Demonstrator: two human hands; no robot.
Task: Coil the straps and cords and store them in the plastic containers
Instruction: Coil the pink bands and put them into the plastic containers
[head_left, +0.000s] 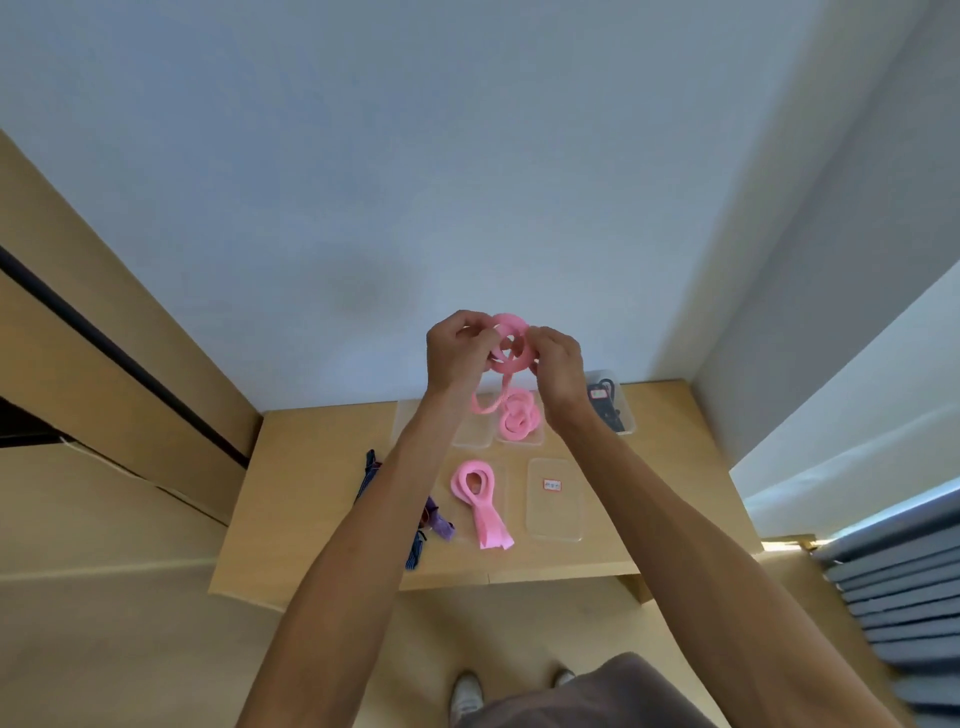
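Raised above the wooden table (311, 519), both hands hold a pink strap (511, 345) wound into loops. My left hand (457, 351) pinches its left side and my right hand (558, 366) pinches its right side; a loose tail hangs down from the loops. Below them a coiled pink strap (519, 421) lies in a clear plastic container (519, 440). Another pink strap (480, 501), looped with its ends trailing, lies on a clear lid nearer the front. A dark blue striped strap (370, 475) and a purple one (441, 522) lie on the table's left part, partly behind my left forearm.
A clear lid with a red label (553, 499) lies at the front right. A clear container holding black cords (610, 402) stands at the back right corner. The table sits against a pale wall, with wooden panels to the left and grey steps to the right.
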